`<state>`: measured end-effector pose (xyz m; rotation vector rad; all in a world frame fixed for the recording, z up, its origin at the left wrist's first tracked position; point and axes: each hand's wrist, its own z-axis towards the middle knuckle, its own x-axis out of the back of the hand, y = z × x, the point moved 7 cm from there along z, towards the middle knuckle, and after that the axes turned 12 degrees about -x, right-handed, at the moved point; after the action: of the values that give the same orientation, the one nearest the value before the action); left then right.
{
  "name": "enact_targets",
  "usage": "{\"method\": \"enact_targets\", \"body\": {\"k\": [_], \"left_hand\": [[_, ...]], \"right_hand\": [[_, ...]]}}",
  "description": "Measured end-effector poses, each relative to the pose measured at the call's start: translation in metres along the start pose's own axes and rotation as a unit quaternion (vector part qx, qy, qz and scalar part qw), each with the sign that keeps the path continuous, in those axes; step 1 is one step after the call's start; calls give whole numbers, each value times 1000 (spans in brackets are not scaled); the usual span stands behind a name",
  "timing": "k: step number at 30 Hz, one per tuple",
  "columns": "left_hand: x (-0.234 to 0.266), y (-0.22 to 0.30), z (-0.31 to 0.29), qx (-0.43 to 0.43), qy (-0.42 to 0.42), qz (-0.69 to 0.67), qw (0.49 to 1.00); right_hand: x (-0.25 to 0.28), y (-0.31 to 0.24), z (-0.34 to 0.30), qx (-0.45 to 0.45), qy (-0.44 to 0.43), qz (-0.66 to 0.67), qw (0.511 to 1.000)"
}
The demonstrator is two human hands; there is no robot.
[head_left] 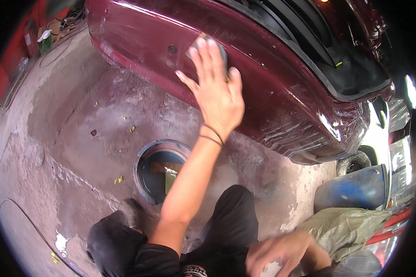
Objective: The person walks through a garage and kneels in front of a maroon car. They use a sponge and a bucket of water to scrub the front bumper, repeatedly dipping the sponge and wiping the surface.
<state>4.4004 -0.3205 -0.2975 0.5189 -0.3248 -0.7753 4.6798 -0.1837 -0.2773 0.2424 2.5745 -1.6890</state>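
Observation:
My left hand (215, 87) lies over a thin, dark grey sanding pad (223, 51), pressing it against a dark red car panel (143, 39). The fingers are stretched along the pad, whose edges show beside them; the rest is under the palm. Left of the fingertips, a small round hole (172, 49) shows in the panel, with pale dusty smears around it. My right hand (282, 251) is low at the front, near my right leg, and smeared by motion. Something whitish shows under its fingers, too blurred to name.
A round bucket of water (145, 184) stands on the stained floor (88, 138) beneath my left forearm. To the right are a blue barrel (351, 189), a tyre (354, 162) and a crumpled sack (342, 226). A dark hose (30, 226) runs along the lower left.

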Motion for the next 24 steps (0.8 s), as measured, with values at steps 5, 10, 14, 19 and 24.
{"method": "enact_targets", "body": {"k": [5, 10, 14, 19, 24], "left_hand": [[-52, 94, -69, -170, -184, -80, 965], [-4, 9, -1, -63, -49, 68, 994], [16, 9, 17, -53, 24, 58, 997], [-64, 123, -67, -198, -206, -119, 951], [-1, 24, 18, -128, -45, 77, 988]], "right_hand": [[-9, -43, 21, 183, -9, 45, 982], [-18, -69, 30, 333, 30, 88, 938], [-52, -28, 40, 175, -116, 200, 957], [-10, -52, 25, 75, -108, -145, 981], [117, -101, -82, 38, 545, -250, 799]]}}
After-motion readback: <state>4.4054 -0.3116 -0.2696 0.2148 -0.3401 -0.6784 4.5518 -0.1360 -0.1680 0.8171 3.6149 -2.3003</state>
